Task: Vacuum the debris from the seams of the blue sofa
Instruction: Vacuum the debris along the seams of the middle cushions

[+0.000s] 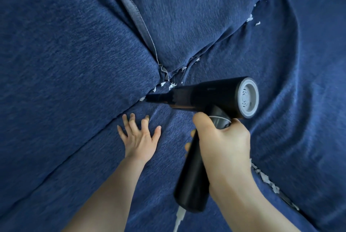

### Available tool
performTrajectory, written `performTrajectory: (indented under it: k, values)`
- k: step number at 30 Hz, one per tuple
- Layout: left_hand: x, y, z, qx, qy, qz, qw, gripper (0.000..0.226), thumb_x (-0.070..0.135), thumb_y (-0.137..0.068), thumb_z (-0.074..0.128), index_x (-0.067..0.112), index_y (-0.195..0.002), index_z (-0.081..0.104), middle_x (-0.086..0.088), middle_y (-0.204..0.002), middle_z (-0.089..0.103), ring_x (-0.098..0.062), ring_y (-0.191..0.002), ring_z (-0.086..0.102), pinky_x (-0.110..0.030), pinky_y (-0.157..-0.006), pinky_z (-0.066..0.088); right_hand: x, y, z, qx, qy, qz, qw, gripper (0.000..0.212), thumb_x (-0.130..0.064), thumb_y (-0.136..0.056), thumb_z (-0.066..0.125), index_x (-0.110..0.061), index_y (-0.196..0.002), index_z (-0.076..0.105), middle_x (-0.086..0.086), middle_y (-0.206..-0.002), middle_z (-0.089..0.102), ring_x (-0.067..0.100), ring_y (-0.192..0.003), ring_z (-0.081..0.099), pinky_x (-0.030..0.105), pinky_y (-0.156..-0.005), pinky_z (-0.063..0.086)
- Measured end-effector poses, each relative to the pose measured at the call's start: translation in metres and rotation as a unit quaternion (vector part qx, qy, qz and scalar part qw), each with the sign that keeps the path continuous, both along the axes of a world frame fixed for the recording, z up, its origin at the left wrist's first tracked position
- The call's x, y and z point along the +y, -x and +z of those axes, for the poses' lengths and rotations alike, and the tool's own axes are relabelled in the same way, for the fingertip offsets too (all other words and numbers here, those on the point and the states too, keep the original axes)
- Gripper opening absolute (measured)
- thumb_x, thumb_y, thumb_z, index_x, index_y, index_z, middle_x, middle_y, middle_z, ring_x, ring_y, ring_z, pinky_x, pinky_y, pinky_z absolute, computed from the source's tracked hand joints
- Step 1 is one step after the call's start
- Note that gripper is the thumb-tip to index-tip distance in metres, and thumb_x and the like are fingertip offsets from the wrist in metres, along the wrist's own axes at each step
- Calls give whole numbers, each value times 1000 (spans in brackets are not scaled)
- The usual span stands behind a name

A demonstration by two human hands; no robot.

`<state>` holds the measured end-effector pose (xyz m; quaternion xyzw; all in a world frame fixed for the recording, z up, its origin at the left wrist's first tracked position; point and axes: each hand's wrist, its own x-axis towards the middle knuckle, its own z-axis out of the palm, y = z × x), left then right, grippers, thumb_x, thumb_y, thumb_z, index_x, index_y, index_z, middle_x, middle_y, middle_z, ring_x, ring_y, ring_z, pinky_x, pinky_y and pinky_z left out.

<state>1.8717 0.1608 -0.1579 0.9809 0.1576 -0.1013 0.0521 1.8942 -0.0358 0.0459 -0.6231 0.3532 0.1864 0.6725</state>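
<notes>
My right hand [222, 138] grips the handle of a black handheld vacuum [209, 97]. Its narrow nozzle [155, 99] points left into the seam where the blue sofa [65, 54] cushions meet. White paper-like debris [169, 85] lies in the seam just above the nozzle tip, and one flake [142, 98] sits at the tip. My left hand [139, 134] presses flat on the seat cushion below the nozzle, fingers spread. More white debris [250, 19] dots the seam running up to the right.
A lighter blue hemmed fabric edge [136, 14] runs down into the seam junction. Another seam at lower right holds a line of white debris [265, 178]. A white cord [179, 218] hangs from the base of the vacuum handle.
</notes>
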Motion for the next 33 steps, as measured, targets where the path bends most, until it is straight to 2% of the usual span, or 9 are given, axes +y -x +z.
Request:
performTrajectory:
  k: [5,7,10,14,20,24,26,30,33]
  values:
    - [0,1,-1,-21,-3,-11,1000,58,57,-88,39,12,-124,48,-31,-144,28,-52,-141,13,-72,-107,11,22,-13,-7,-4,-5,-24,1000,34,-44,-53,66,-22,-79,66,2,-77,76,36,-88,75,54,-87,61]
    - [0,0,-1,-33,-7,-17,999,57,56,-87,41,10,-121,50,-33,-142,32,-54,-139,16,-73,-105,13,24,-17,-10,11,-15,-31,999,41,-48,-50,66,-22,-82,67,4,-84,77,35,-91,75,53,-90,60]
    - [-1,0,1,-6,-8,-7,1000,60,58,-88,37,13,-126,47,-30,-147,24,-49,-143,7,-70,-109,7,16,-17,-10,33,-10,-28,999,33,-43,-56,67,-20,-80,67,5,-81,77,36,-92,74,53,-87,61]
    - [0,-1,1,15,-8,-4,1000,63,60,-88,30,15,-130,43,-27,-151,18,-46,-144,1,-68,-111,4,6,-9,-7,38,-20,-23,999,32,-39,-57,68,-17,-80,68,5,-74,76,36,-85,75,55,-81,63]
    - [-1,-4,6,11,1,1,1000,59,58,-87,36,13,-124,44,-27,-150,19,-49,-142,6,-72,-108,9,20,-10,-11,35,-33,-20,999,46,-47,-50,64,-18,-85,68,6,-81,76,35,-85,76,54,-82,63]
    - [-1,-14,10,8,8,-39,999,44,49,-88,44,13,-111,34,-22,-153,17,-49,-141,11,-74,-106,14,-4,-9,-13,28,-25,-6,999,24,-31,-67,72,-13,-82,66,4,-59,69,28,-53,71,51,-70,65]
    - [-2,-22,12,15,3,-45,999,51,51,-86,41,12,-118,32,-22,-153,17,-49,-140,14,-72,-107,16,-20,-12,-10,15,-10,-13,1000,16,-23,-76,73,-11,-82,65,1,-53,66,23,-42,66,46,-63,63]
    - [-12,-33,13,38,-5,-9,999,74,56,-88,35,18,-148,17,-10,-159,6,-46,-141,6,-67,-111,9,-35,-21,-12,-12,21,-4,1000,13,-22,-77,72,-13,-82,65,0,-50,65,22,-43,67,50,-66,65]
    - [-16,-32,14,41,-6,-11,999,74,58,-89,28,26,-152,8,-4,-160,0,-44,-143,1,-66,-113,5,-36,-27,-17,-15,25,5,1000,17,-25,-75,71,-12,-84,65,1,-53,66,22,-43,67,52,-68,65]
